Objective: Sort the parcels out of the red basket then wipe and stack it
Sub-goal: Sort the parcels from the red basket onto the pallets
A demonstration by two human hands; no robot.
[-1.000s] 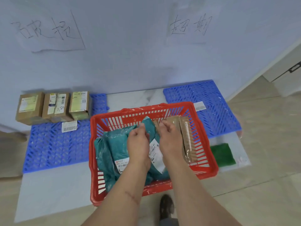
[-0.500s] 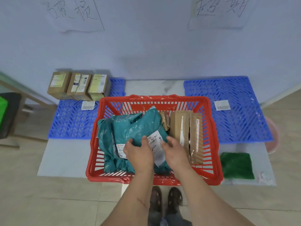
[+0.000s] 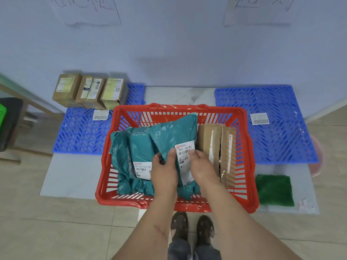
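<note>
The red basket [image 3: 244,156] stands on the floor in front of me. Inside lie two teal plastic mailer bags: one at the left [image 3: 139,145] with a white label, and an upper one [image 3: 176,132] tilted across the middle. Both hands hold the upper bag at its white label: my left hand [image 3: 164,169] grips its left edge, my right hand [image 3: 201,166] its right side. Two brown cardboard parcels [image 3: 217,145] stand on edge at the basket's right. A green cloth [image 3: 273,190] lies on the floor to the right.
Blue plastic pallets lie on the left [image 3: 80,136] and right [image 3: 277,128], each with a barcode label. Three brown boxes [image 3: 90,91] stand on the left pallet against the wall. Paper signs hang on the wall. A dark stool [image 3: 9,122] is far left. My feet [image 3: 191,228] are below the basket.
The view has shifted, centring the basket. My hands slid down toward the near end of the upper teal bag and now hold it around its label.
</note>
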